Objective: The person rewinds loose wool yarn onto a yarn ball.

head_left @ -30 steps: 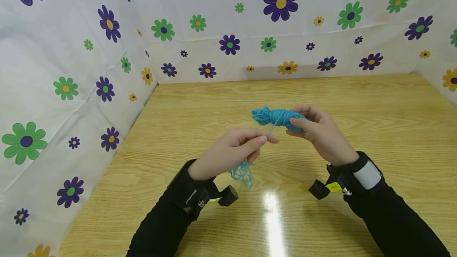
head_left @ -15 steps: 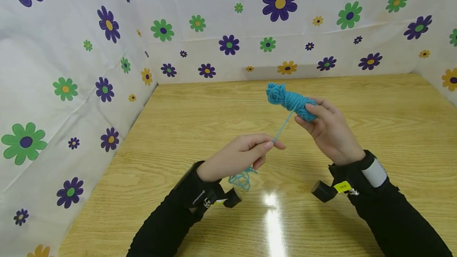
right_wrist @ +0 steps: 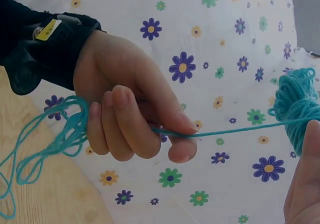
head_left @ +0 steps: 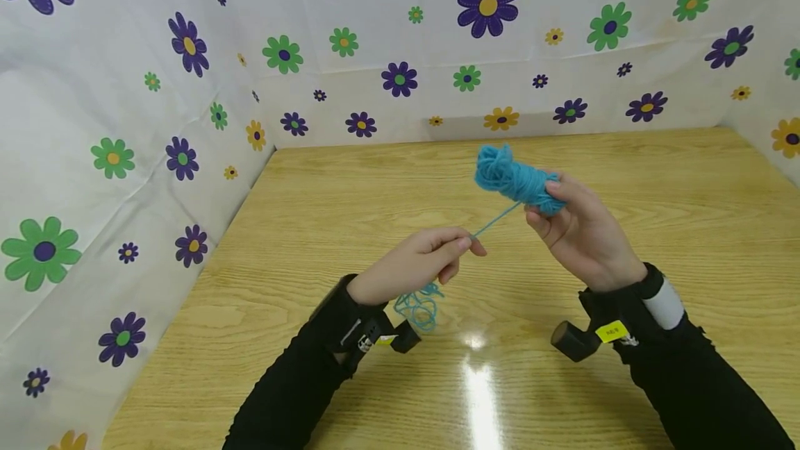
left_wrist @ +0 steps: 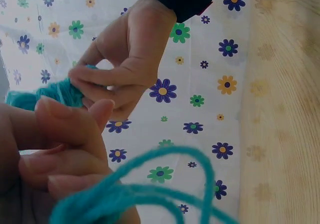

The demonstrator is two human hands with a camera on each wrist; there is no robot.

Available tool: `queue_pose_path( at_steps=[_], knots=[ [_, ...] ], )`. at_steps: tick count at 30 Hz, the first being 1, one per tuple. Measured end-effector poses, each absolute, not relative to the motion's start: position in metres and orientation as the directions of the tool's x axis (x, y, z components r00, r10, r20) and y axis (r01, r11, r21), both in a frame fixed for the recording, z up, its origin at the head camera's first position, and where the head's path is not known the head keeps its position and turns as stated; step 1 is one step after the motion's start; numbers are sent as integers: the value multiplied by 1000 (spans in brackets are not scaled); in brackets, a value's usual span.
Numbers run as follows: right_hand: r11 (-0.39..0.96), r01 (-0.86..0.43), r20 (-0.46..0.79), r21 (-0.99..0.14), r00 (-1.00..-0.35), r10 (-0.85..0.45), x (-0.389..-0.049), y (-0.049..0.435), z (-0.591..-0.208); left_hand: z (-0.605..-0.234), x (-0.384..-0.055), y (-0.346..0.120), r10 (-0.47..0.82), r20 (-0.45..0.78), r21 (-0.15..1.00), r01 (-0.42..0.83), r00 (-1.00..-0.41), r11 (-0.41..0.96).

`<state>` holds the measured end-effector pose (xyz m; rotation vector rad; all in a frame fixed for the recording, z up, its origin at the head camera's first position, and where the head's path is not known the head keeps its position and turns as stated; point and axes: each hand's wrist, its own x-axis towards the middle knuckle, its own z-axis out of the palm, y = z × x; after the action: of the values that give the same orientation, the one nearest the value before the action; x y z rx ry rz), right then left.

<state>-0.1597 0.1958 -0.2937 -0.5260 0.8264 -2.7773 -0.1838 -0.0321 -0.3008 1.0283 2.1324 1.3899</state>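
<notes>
A wound bundle of blue yarn [head_left: 515,178] is held up over the table by my right hand [head_left: 587,231], thumb and fingers gripping its right end. From the bundle a taut strand [right_wrist: 235,130] runs down to my left hand [head_left: 419,262], which pinches it between thumb and forefinger. The left hand's other fingers are curled, as the right wrist view shows. Loose loops of yarn [right_wrist: 55,139] trail from the left hand's little-finger side. In the left wrist view, those loops [left_wrist: 150,194] fill the foreground, and the right hand [left_wrist: 122,59] grips the bundle beyond.
Beneath both hands lies a light wooden table [head_left: 350,193] with a bright reflection near its front. White cloth [head_left: 369,19] printed with flowers stands along the back and sides. Each wrist wears a black band with a small camera [head_left: 575,341].
The right hand has lifted the bundle up and to the right, tilting it. More strand now stretches between bundle and left hand, which has shifted slightly right overall.
</notes>
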Motion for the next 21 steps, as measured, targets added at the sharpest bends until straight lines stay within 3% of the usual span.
queue_pose_path(
  at_steps=[5, 10, 15, 21],
  knots=[
    [-874, 170, 258, -455, -914, -312, -157, 201, -290, -301, -191, -38, 759, 47, 921, 322, -649, 218],
    [-882, 195, 342, -428, -869, -358, -160, 204, -290, -303, -203, -47, 769, 47, 929, 311, -638, 201],
    [-776, 192, 433, -601, -738, -517, -166, 207, -292, -303, -213, -55, 748, 30, 958, 232, -663, 167],
    [-490, 3, 399, -872, -575, -714, -170, 211, -297, -301, -216, -59, 704, 46, 992, 116, -709, 52]
  ],
)
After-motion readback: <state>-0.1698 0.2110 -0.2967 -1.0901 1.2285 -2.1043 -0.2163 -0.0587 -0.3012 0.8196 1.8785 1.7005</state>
